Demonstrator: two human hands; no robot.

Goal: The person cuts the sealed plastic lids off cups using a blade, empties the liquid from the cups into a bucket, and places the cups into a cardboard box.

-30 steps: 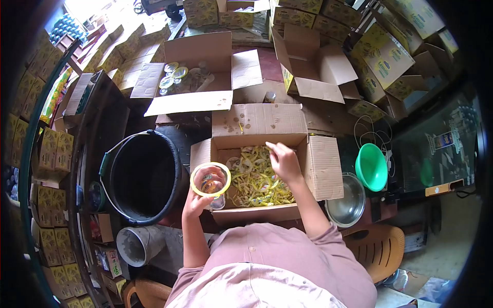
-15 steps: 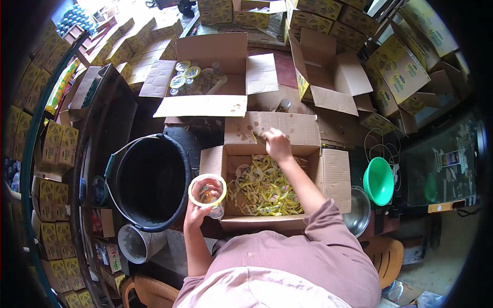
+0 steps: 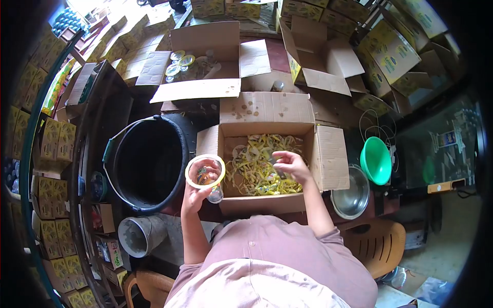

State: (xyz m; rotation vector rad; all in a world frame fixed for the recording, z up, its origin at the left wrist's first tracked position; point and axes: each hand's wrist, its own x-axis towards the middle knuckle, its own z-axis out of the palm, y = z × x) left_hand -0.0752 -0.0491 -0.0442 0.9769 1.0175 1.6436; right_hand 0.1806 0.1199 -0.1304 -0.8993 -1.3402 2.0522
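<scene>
My left hand [image 3: 194, 197] is closed around a clear plastic jar [image 3: 222, 171] with a pale yellow rim, its mouth facing up toward me. Fingers and some coloured bits show through the jar. Just below it, by the box's left corner, a small clear container [image 3: 216, 195] is partly hidden. Over the open cardboard box [image 3: 262, 204] hovers my right hand [image 3: 291, 167], thumb and fingers bent toward each other. Whatever lies between those fingertips is too blurred to name. Yellow and whitish strips [image 3: 251, 172] cover the box's floor.
To the left stand a large black bucket [image 3: 183, 169] and a grey pail [image 3: 136, 236]. A second box [image 3: 205, 43] behind holds yellow-lidded jars. Another open box [image 3: 323, 82] stands back right. A green bowl [image 3: 377, 161] and a steel bowl [image 3: 352, 197] are on the right.
My right hand has come back from the box's far flap to above the yellow strips. My left hand still holds the jar in nearly the same place. The whole view has shifted slightly.
</scene>
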